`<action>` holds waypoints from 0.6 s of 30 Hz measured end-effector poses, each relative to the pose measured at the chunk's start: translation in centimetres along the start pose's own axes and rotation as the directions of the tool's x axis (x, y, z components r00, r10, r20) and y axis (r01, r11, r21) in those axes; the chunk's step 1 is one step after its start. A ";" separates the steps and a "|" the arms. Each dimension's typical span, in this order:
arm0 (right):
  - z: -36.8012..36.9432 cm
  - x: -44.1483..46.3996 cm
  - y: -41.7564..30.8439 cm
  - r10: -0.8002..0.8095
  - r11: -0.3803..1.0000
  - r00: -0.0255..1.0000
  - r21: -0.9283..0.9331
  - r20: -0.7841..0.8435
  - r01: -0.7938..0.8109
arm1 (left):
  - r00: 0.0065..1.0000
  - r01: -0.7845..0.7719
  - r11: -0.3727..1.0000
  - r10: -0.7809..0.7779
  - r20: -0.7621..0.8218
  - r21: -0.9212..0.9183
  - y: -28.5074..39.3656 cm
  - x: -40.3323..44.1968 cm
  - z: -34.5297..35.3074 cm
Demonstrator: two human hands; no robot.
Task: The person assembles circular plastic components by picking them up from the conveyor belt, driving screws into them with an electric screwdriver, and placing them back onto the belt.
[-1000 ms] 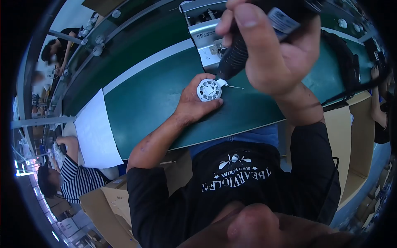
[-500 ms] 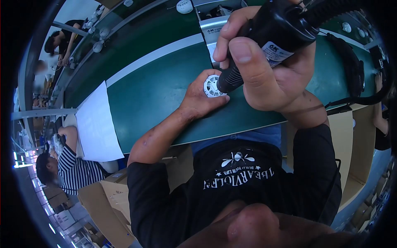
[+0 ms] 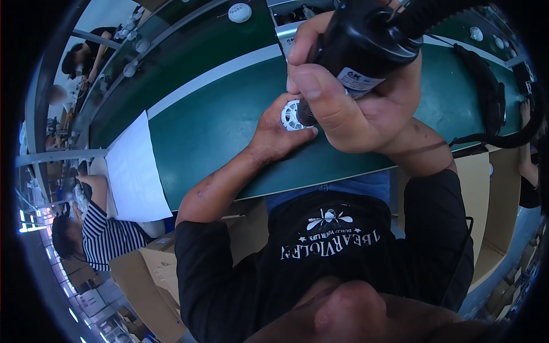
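A round white slotted plastic housing rests at the green work surface, with the fingers and thumb of my left hand curled around it. My right hand grips a black electric screwdriver whose label reads 6K. The tool slants down to the left, and its ribbed nose meets the right part of the housing. Its tip is hidden, so I cannot see any screw.
A white sheet covers the left end of the green bench. Another round white housing sits on the belt beyond. A metal screw feeder box stands behind my right hand. Cardboard boxes flank me, and co-workers are at left.
My right hand and the screwdriver have shifted slightly left and down over the housing. My left hand keeps its hold. The round housing on the far belt has moved left.
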State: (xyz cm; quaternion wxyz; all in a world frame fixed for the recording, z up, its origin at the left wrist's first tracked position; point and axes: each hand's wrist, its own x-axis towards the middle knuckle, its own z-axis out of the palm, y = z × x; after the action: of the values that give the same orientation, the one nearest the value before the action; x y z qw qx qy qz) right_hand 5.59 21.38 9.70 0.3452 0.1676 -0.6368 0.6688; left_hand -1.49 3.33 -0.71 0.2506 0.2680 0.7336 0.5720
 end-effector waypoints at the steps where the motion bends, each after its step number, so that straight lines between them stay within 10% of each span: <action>1: 0.3 0.3 0.2 -0.006 1.000 1.000 0.002 -0.001 0.006 | 1.000 0.006 1.000 -0.006 -0.005 0.005 0.1 0.1 -0.1; 8: -0.1 0.9 0.3 -0.035 0.999 0.999 0.039 0.000 0.035 | 0.988 0.138 0.983 -0.129 0.081 -0.125 1.8 -0.2 -2.4; 10: -1.7 0.6 0.3 -0.053 0.998 0.999 0.046 -0.006 0.053 | 0.961 -0.021 0.919 -0.090 0.261 0.394 1.7 -0.1 -7.3; 12: -6.0 0.5 1.0 -0.078 0.996 0.997 0.048 -0.019 0.079 | 0.968 0.174 0.846 -0.053 -0.245 0.503 1.4 0.3 -12.7; 14: -7.3 1.1 1.7 -0.094 0.994 0.995 0.046 -0.033 0.095 | 0.729 0.474 0.682 0.050 -0.682 0.556 0.6 2.5 -18.2; 17: -6.2 2.3 1.4 -0.129 0.991 0.991 0.038 -0.047 0.131 | 0.593 0.704 0.462 0.037 -0.805 0.540 -1.5 6.3 -23.2; 18: -5.3 2.6 0.9 -0.147 0.988 0.988 0.031 -0.050 0.149 | 0.528 0.821 0.191 0.102 -0.843 0.538 -1.4 7.5 -22.7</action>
State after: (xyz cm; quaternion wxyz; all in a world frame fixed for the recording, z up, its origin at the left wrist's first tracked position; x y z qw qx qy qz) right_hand 4.27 27.21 10.10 0.4059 0.2043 -0.6025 0.6561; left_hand -22.38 -7.84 2.46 -0.1276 -0.1093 0.9858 -0.0055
